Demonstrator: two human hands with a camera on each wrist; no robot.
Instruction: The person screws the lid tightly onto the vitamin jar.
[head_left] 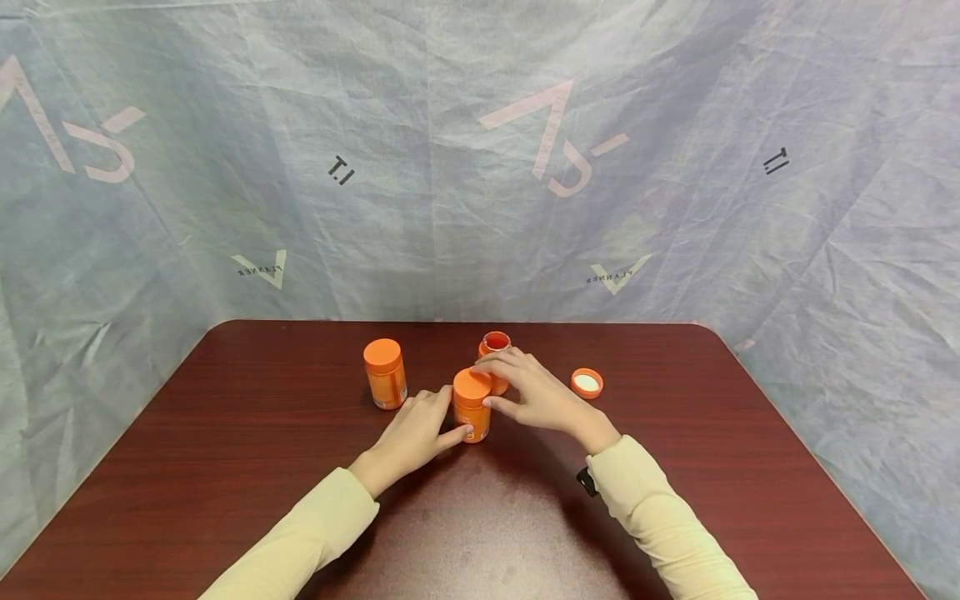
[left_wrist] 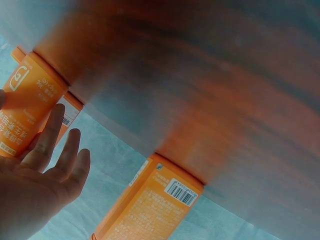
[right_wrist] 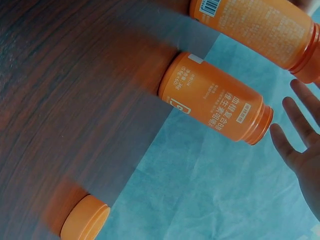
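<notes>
A capped orange bottle (head_left: 472, 417) stands upright on the table, between both hands. My left hand (head_left: 411, 440) holds its body from the left, the thumb across the front and the other fingers along the far side. At its orange cap (head_left: 472, 384) is my right hand (head_left: 542, 398), thumb by the cap's right edge and loosely bent fingers over the top. Whether they press on the cap is hard to tell. Just behind stands an uncapped orange bottle (right_wrist: 215, 100), its mouth facing up, partly covered by the right hand in the head view.
Another capped orange bottle (head_left: 386, 375) stands to the left, behind the left hand. A loose orange lid (head_left: 587, 383) lies right of the right hand, its white inside up. The dark red table (head_left: 225, 467) ends at a grey cloth backdrop (head_left: 420, 208).
</notes>
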